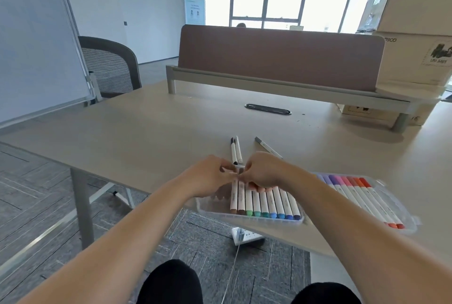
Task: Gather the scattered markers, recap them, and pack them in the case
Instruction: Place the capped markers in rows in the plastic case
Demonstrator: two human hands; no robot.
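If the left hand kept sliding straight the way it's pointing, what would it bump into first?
The left hand points right, toward the right hand, and their fingertips already nearly meet over the marker case. So it would most likely bump the right hand first, though depth is hard to judge here.

Both hands (238, 172) on one marker (239, 168)

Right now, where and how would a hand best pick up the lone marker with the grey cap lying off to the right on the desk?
Pinch the grey-capped marker across its white barrel, coming from above. It lies flat and apart from the pair, its near end hidden behind the right hand.
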